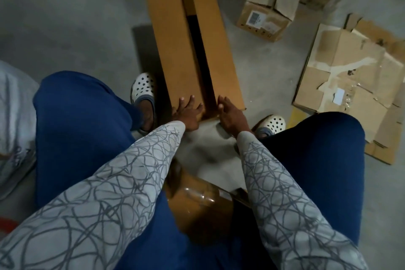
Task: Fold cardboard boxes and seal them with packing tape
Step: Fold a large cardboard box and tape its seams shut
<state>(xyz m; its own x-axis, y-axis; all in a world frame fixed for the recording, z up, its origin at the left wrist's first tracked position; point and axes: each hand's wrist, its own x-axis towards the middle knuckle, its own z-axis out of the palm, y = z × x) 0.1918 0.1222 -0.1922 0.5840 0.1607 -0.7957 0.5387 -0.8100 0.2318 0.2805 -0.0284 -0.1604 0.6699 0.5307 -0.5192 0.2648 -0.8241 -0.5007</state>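
Item: long cardboard box (175,50), plain brown, lying lengthwise on the grey floor (65,17). Its two long top flaps are folded inward but do not meet, and the right flap stands higher than the left. The dark slot between them shows an unlit interior whose contents cannot be made out. Writing: a white printed label (255,17) on a small worn carton (265,26) beyond the box's far right corner, too small to read; a pale sticker (338,95), illegible, on the flattened torn cardboard (350,68) to the right of the box. Left hand (188,114): released, fingers spread flat on the near end of the box's left flap. Right hand (230,116): unclenched, fingers laid together against the near end of the right flap, at its inner edge. White perforated clogs (142,87): one at each side of the box's near end. Brown tape roll (197,201): blurred, with a glossy clear patch, lying in the lap on the near side of the box, apart from both hands
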